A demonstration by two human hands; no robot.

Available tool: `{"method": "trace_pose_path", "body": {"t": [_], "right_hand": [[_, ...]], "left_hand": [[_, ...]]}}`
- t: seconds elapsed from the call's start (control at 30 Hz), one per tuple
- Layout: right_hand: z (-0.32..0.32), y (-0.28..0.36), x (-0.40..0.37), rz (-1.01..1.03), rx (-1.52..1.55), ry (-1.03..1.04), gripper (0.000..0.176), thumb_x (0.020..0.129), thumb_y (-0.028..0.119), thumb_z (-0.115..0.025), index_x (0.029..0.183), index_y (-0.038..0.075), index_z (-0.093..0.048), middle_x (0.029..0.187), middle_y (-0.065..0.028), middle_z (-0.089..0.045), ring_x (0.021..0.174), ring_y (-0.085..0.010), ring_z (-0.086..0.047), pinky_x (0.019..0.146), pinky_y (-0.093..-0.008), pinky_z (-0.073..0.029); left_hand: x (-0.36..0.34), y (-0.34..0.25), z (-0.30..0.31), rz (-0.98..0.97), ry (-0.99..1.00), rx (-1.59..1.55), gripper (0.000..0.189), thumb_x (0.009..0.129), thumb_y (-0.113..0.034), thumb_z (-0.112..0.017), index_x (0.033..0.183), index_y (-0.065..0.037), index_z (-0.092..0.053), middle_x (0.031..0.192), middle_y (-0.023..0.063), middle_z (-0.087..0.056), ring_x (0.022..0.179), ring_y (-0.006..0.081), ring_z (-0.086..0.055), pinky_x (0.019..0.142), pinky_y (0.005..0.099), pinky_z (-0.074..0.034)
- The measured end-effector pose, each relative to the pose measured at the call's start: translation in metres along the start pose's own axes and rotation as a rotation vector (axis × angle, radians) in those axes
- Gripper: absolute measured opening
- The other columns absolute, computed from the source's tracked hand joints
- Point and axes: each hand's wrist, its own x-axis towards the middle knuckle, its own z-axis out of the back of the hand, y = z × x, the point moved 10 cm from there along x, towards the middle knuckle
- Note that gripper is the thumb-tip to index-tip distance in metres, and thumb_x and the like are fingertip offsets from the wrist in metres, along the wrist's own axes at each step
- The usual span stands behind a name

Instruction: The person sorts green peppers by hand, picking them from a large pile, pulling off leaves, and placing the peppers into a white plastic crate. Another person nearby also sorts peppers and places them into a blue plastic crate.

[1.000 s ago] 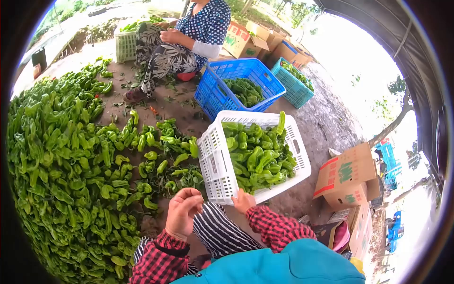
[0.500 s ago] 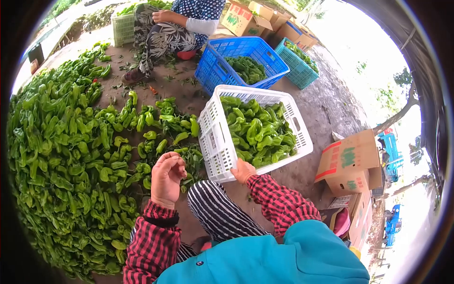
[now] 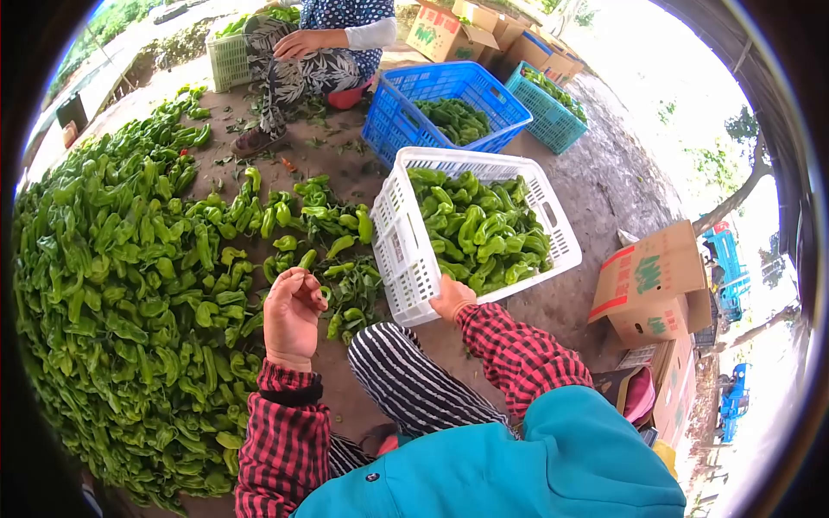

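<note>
My right hand (image 3: 452, 299) grips the near rim of a white plastic crate (image 3: 404, 250), fingers wrapped over its corner side. Green peppers (image 3: 484, 229) fill much of the crate, which stands on the bare ground in front of my knee. My left hand (image 3: 294, 318) is raised to the left of my striped trouser leg, its fingers curled in toward the palm with nothing visible in them. Below and beyond it spreads a large heap of green peppers (image 3: 129, 319). Some loose peppers and leaves (image 3: 350, 281) lie between that hand and the crate.
Behind the white crate stand a blue crate (image 3: 389, 121) and a teal crate (image 3: 553, 125), both holding peppers. Another person (image 3: 315, 65) sits at the back beside a pale green crate (image 3: 229, 62). Cardboard boxes (image 3: 648, 281) stand at right, more (image 3: 449, 34) at the back.
The whole view has shifted slightly, moving the scene right. My left hand has moved a little left, still curled; my right hand keeps its hold on the crate. The other person's hand has shifted.
</note>
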Motion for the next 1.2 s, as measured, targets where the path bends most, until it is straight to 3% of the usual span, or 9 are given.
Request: {"method": "trace_pose_path", "body": {"t": [0.23, 0.63, 0.83, 0.9, 0.93, 1.03, 1.07, 1.1, 1.2], "right_hand": [[-0.001, -0.005, -0.001, -0.047, 0.018, 0.011, 0.039, 0.071, 0.034, -0.057, 0.097, 0.006, -0.048, 0.086, -0.0195, -0.061, 0.083, -0.0366, -0.058, 0.073, -0.0452, -0.045], [-0.003, -0.008, -0.001, -0.007, -0.006, -0.015, 0.038, 0.07, 0.033, -0.056, 0.095, 0.005, -0.048, 0.085, -0.0217, -0.06, 0.082, -0.0383, -0.057, 0.072, -0.046, -0.044], [0.004, 0.005, -0.005, -0.006, 0.054, 0.071, 0.062, 0.068, 0.039, -0.062, 0.115, 0.007, -0.037, 0.092, -0.0203, -0.06, 0.088, -0.0373, -0.057, 0.078, -0.0435, -0.044], [0.021, 0.015, -0.008, 0.033, 0.227, -0.091, 0.075, 0.066, 0.032, -0.067, 0.125, 0.006, -0.03, 0.109, -0.0216, -0.053, 0.101, -0.0341, -0.052, 0.085, -0.0408, -0.041], [0.024, 0.02, -0.005, 0.223, 0.331, -0.221, 0.084, 0.063, 0.023, -0.07, 0.131, 0.006, -0.024, 0.124, -0.0198, -0.04, 0.114, -0.0317, -0.042, 0.093, -0.039, -0.034], [0.061, 0.043, -0.025, 0.41, 0.223, -0.521, 0.082, 0.059, 0.019, -0.071, 0.128, 0.006, -0.028, 0.125, -0.0166, -0.036, 0.117, -0.0319, -0.034, 0.098, -0.0363, -0.028], [0.085, 0.073, -0.042, 0.513, 0.291, -0.592, 0.063, 0.064, 0.015, -0.069, 0.119, 0.004, -0.04, 0.117, -0.0158, -0.044, 0.11, -0.0277, -0.042, 0.093, -0.034, -0.034], [0.088, 0.093, -0.041, 0.519, 0.297, -0.57, 0.063, 0.064, 0.015, -0.069, 0.119, 0.004, -0.04, 0.117, -0.0158, -0.044, 0.11, -0.0277, -0.042, 0.093, -0.034, -0.034], [0.02, 0.157, 0.0, 0.539, 0.807, 0.231, 0.031, 0.075, 0.012, -0.06, 0.104, 0.0, -0.053, 0.097, -0.0113, -0.057, 0.09, -0.0206, -0.055, 0.081, -0.031, -0.042]], "left_hand": [[-0.002, 0.004, 0.003, 0.02, -0.025, 0.025, 0.011, 0.082, -0.017, -0.053, 0.089, -0.009, -0.054, 0.075, 0.0011, -0.054, 0.065, 0.0143, -0.049, 0.06, 0.0284, -0.04], [-0.008, -0.054, 0.032, -0.227, -0.129, -0.137, 0.017, 0.081, -0.022, -0.05, 0.086, -0.007, -0.056, 0.075, 0.0038, -0.054, 0.068, 0.0186, -0.048, 0.065, 0.0327, -0.039], [-0.021, -0.075, 0.024, -0.305, -0.128, -0.269, 0.015, 0.08, -0.019, -0.051, 0.084, -0.005, -0.055, 0.077, 0.0056, -0.054, 0.069, 0.0184, -0.048, 0.065, 0.0327, -0.039], [-0.033, -0.081, 0.001, -0.252, -0.024, -0.397, 0.016, 0.081, -0.018, -0.049, 0.086, -0.004, -0.055, 0.077, 0.0057, -0.053, 0.07, 0.0191, -0.046, 0.067, 0.033, -0.038], [-0.043, -0.091, -0.007, -0.271, 0.039, -0.382, 0.017, 0.082, -0.018, -0.048, 0.087, -0.003, -0.055, 0.077, 0.0056, -0.053, 0.071, 0.0194, -0.045, 0.068, 0.0326, -0.037], [-0.077, -0.124, 0.021, -0.439, 0.08, -0.215, 0.022, 0.084, -0.02, -0.048, 0.096, -0.003, -0.053, 0.082, 0.0061, -0.05, 0.072, 0.0187, -0.044, 0.069, 0.0317, -0.036], [-0.085, -0.125, 0.043, -0.437, 0.041, -0.162, 0.023, 0.084, -0.02, -0.047, 0.099, -0.003, -0.052, 0.082, 0.0062, -0.05, 0.072, 0.0186, -0.044, 0.069, 0.0316, -0.036], [-0.093, -0.126, 0.067, -0.428, 0.002, -0.105, 0.025, 0.084, -0.021, -0.047, 0.101, -0.003, -0.051, 0.083, 0.0063, -0.05, 0.073, 0.0185, -0.043, 0.069, 0.0316, -0.036], [-0.116, -0.101, 0.148, -0.28, -0.166, -0.168, 0.026, 0.084, -0.023, -0.048, 0.099, -0.003, -0.055, 0.082, 0.0068, -0.052, 0.073, 0.0194, -0.044, 0.069, 0.0322, -0.037]]}}
